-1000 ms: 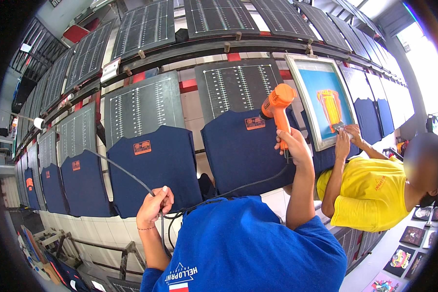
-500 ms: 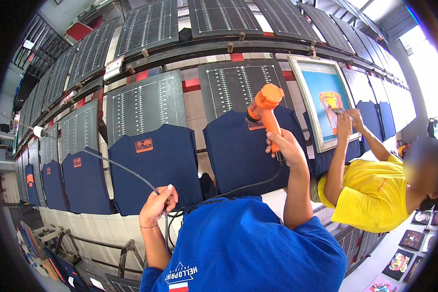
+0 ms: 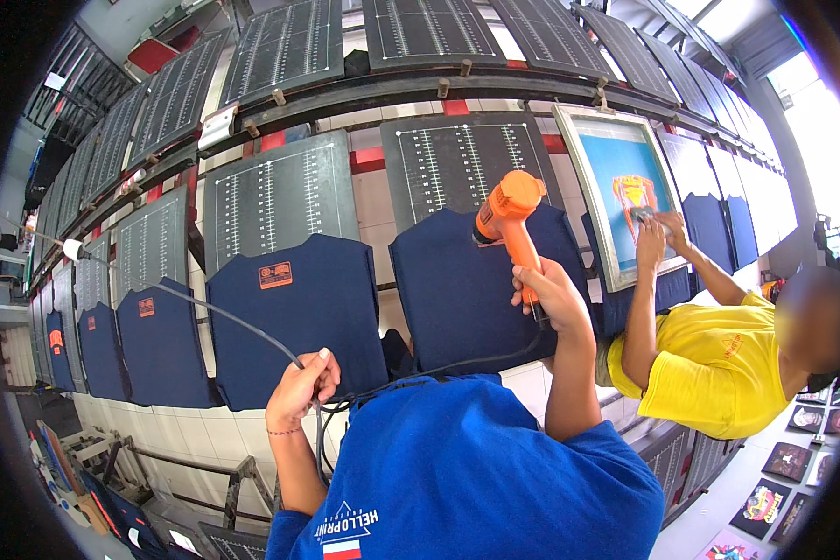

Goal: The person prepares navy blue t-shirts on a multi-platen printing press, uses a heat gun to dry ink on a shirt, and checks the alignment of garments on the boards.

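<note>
In my right hand (image 3: 555, 294) is an orange heat gun (image 3: 511, 219), gripped by its handle. Its nozzle hangs over the printed chest area of a navy shirt piece (image 3: 467, 289) spread on a dark board, and its body hides most of that print. My left hand (image 3: 308, 385) is closed round the grey power cable (image 3: 238, 325), which stretches up and left toward a white hanging socket (image 3: 72, 249). Left of the heat gun lies another navy shirt piece (image 3: 294, 322) bearing a small orange print (image 3: 275, 274).
Several dark boards (image 3: 280, 201) with white ruler marks stand in rows along metal rails (image 3: 383, 96). At right, a co-worker in a yellow shirt (image 3: 719, 373) bends over a framed printing screen (image 3: 569, 140), both hands on its blue mesh. More navy shirt pieces (image 3: 161, 341) line the left.
The heat gun has shifted slightly down in my right hand. The co-worker's hands have moved slightly down and left over the screen. My left hand stays nearly still on the cable.
</note>
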A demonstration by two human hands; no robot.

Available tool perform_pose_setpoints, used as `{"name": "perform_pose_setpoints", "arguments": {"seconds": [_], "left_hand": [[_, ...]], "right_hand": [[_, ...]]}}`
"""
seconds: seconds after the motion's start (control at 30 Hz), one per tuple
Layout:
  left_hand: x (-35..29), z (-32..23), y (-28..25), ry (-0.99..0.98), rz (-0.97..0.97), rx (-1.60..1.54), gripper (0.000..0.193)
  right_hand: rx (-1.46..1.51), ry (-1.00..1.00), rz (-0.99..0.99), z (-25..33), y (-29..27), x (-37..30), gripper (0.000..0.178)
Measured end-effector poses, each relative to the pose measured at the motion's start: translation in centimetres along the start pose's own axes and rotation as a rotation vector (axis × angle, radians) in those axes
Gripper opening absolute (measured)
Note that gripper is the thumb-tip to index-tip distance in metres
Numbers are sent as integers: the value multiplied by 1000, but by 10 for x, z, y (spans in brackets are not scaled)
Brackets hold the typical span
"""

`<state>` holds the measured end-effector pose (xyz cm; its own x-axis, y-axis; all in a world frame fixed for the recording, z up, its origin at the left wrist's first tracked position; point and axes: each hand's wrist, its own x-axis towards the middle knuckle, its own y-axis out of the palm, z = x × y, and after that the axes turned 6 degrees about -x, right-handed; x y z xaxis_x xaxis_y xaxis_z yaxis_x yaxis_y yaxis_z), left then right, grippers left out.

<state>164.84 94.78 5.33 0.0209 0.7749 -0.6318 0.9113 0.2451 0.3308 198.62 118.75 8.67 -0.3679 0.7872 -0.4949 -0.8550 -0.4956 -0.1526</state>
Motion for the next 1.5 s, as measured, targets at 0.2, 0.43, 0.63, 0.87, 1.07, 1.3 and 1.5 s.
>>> {"name": "perform_pose_setpoints", "arguments": {"seconds": [0.2, 0.43, 0.63, 0.87, 1.07, 1.3, 1.5], "left_hand": [[2, -4, 2, -7, 4, 24, 51], [4, -8, 4, -28, 18, 36, 51], [6, -6, 3, -25, 43, 23, 50], [7, 0, -1, -17, 43, 17, 50], [5, -5, 3, 16, 45, 24, 49], [14, -11, 10, 68, 73, 43, 50], [7, -24, 28, 64, 130, 157, 49]], "right_hand": [[-11, 23, 4, -6, -2, -11, 26], [31, 29, -35, -14, -16, -16, 31], [-33, 22, -185, -25, -23, -15, 21], [99, 7, -129, -22, -22, -15, 22], [125, -74, -109, -18, -2, -1, 22], [399, -155, -5, -7, 38, 0, 33], [689, -222, 312, -22, 77, -31, 34]]}}
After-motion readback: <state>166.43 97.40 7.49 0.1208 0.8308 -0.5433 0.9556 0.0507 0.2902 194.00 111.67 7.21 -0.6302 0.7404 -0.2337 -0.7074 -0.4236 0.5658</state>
